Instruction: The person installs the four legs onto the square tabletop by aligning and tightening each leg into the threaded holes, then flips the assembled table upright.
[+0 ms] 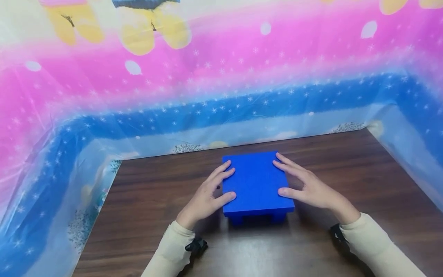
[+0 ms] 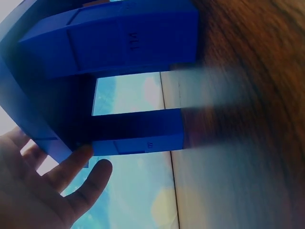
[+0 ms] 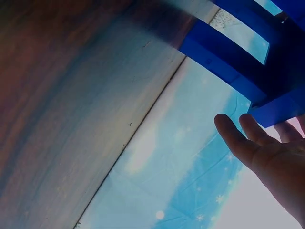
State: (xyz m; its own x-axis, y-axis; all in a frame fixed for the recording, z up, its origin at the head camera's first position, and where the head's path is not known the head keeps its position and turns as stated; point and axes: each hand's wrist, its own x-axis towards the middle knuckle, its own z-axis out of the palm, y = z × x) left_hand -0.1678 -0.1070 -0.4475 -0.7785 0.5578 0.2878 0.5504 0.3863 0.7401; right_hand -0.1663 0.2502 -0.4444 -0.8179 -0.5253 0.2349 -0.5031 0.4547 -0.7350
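A small blue stool [image 1: 256, 181] with a flat square top and short block legs stands upright on the wooden table. My left hand [image 1: 205, 197] lies at its left edge, thumb and fingertips touching the top. At the opposite edge, my right hand [image 1: 313, 189] rests its spread fingertips and thumb on the top. Seen from the left wrist, a stool leg [image 2: 138, 145] is close to the outer fingers of the left hand [image 2: 40, 191], which look fairly straight. From the right wrist, the fingers of the right hand [image 3: 271, 152] reach under and beside the top's edge, near another leg [image 3: 221, 62].
The dark brown wooden table [image 1: 155, 192] spreads out on all sides of the stool. A pink and blue printed cloth [image 1: 221, 92] hangs along the back and both sides, meeting the table's edges. Black straps [image 1: 196, 245] show at the cream sleeves.
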